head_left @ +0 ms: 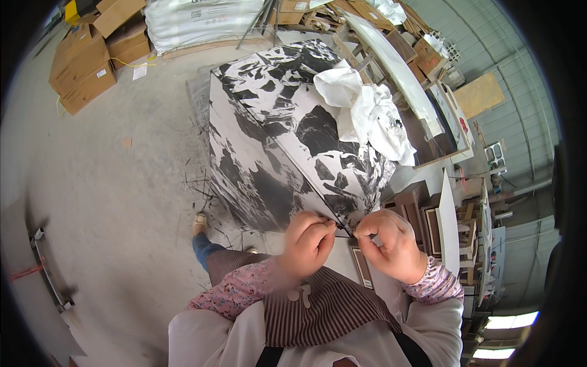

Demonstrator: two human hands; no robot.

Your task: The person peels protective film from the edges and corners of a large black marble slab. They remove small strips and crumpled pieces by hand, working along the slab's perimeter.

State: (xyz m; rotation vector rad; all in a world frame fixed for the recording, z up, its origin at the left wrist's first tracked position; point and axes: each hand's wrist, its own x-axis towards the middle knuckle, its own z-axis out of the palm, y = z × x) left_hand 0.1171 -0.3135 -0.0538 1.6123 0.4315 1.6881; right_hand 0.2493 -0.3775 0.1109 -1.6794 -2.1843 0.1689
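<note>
A large box-shaped piece with a black-and-white marble pattern (260, 162) stands in front of me. A thin dark line (299, 174) runs along its edge toward the near corner. At that corner my left hand (310, 241) is closed, thumb and forefinger pinched together by the edge. My right hand (386, 241) is closed in a pinch just to the right, its fingertips near the same dark line. Whatever small thing lies between the fingers is too small to make out. A crumpled white cloth or sheet (367, 113) lies on top of the piece.
Thin black scraps (205, 189) litter the floor on the left side of the piece. Cardboard boxes (82, 70) and a wrapped white stack (205, 24) stand at the back left. Wooden frames and panels (434, 116) crowd the right side. Brown boxes (416, 211) sit beside my right hand.
</note>
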